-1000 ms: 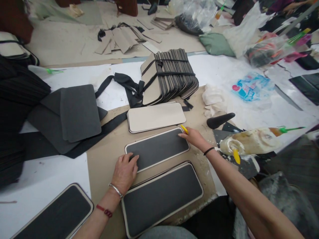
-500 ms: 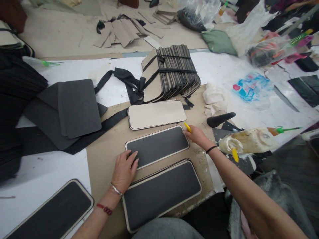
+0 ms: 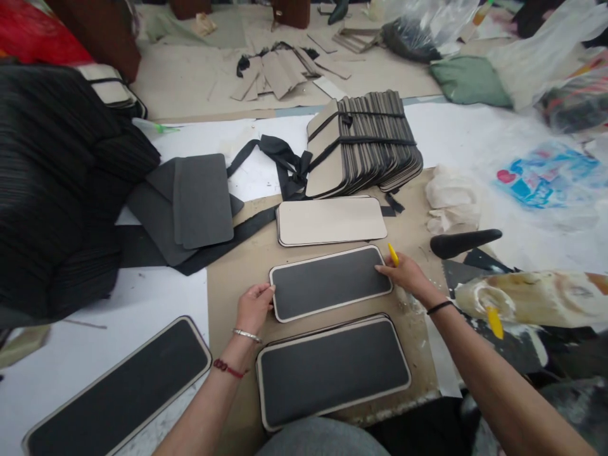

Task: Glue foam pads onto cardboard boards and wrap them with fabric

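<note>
Left hand (image 3: 255, 306): closed at the left short end of the middle panel, fingertips and thumb pinching its edge; silver bangle (image 3: 247, 335) at the wrist, red bracelet (image 3: 228, 368) farther up the forearm
Right hand (image 3: 405, 272): well apart from the left hand; fingers closed about a slim yellow stick (image 3: 393, 254), thumb laid on the upper right corner of the middle panel; black band (image 3: 440, 308) at the wrist
Middle panel (image 3: 332, 282): dark grey face with pale border, corners rounded; lies between the two hands, over brown sheeting (image 3: 228, 278) on the counter (image 3: 190, 69)
Near stack (image 3: 333, 372): similar dark-faced panels, just below the middle panel
Left panel (image 3: 126, 389): dark-faced, pale-edged, set obliquely; mostly over white paper (image 3: 156, 294)
Pale stack (image 3: 332, 221): beige faces upward, just beyond the middle panel
Tied bundle (image 3: 375, 149): many rounded boards on edge, bound with black strips; beyond the pale stack
Grey sheets (image 3: 204, 201): overlapping, left of the pale stack; large dark pile (image 3: 57, 190) farther left
Stained container (image 3: 536, 296): on its side, right of the right hand; yellow piece (image 3: 494, 322) at its mouth; black tapered object (image 3: 465, 243) just beyond
Upper field: cardboard scraps (image 3: 280, 71); green cloth (image 3: 470, 80); blue-printed plastic bag (image 3: 546, 177) at right
</note>
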Motion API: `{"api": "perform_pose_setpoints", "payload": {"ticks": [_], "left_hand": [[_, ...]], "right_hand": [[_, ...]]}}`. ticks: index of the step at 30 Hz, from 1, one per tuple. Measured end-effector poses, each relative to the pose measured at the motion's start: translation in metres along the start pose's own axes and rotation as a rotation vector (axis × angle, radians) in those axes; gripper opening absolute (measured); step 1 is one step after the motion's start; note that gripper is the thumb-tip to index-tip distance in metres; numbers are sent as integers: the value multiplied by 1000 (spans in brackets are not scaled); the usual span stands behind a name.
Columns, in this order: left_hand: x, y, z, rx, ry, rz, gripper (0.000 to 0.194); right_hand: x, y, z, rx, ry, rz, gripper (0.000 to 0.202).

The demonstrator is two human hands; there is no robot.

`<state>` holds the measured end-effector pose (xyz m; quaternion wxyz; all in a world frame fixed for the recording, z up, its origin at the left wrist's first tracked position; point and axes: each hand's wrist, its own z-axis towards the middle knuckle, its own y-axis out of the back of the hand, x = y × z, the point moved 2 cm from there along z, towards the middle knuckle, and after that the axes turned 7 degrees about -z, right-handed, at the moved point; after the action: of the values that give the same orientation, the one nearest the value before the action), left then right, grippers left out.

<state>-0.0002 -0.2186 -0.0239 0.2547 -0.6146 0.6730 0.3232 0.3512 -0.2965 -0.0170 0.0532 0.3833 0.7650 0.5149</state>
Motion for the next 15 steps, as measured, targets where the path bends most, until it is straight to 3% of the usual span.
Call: {"api": "perform_pose_setpoints", "payload": {"ticks": [3,9,15], "left_hand": [[-5,1,0,10,18,15,39],[-6,2,7,21,17,82,38],[-4,3,13,27,20,162,39]], "right_hand": [[-1,1,1,11,17,16,26],[9,2,-9,-126,-95,-140,23],[10,2,-7,-154,-129,-55,23]]}}
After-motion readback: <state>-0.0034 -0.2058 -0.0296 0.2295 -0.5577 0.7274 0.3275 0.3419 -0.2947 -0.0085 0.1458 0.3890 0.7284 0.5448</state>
